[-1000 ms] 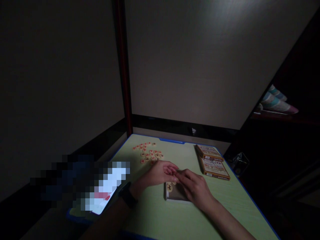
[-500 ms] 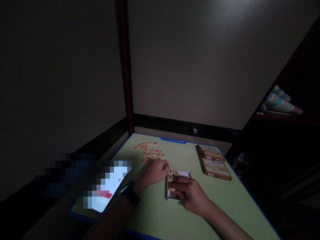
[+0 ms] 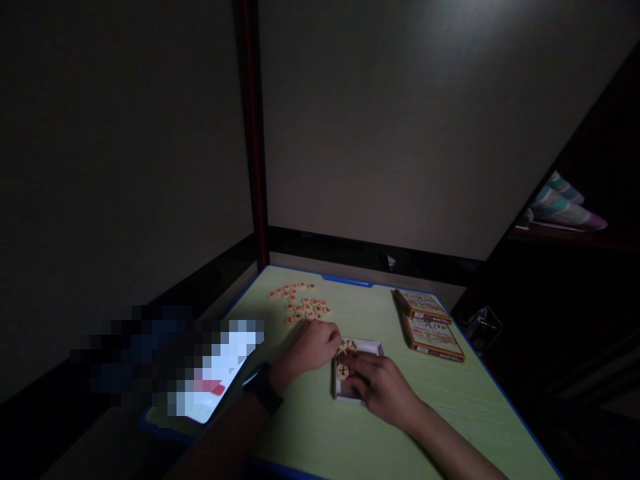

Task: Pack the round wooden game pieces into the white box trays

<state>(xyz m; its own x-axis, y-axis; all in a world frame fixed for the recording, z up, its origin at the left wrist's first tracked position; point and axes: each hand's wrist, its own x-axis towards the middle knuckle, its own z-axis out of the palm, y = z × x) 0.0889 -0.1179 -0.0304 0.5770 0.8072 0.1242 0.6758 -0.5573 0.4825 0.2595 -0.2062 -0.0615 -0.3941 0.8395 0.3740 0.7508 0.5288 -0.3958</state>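
- The table (image 3: 320, 433) before me has a pale green top and a blue rim (image 3: 523, 417).
- Towards its far left corner I see discs (image 3: 307, 307), flat and loosely grouped, most marked in red, some in dark.
- A shallow white-walled tray (image 3: 371, 347) sits nearer me, around the middle between the left and right edges.
- Near the right edge, towards the far right corner, I have two boxes (image 3: 435, 335), one just behind the other.
- A lit screen (image 3: 203, 408), partly pixelated, lies by the left edge.
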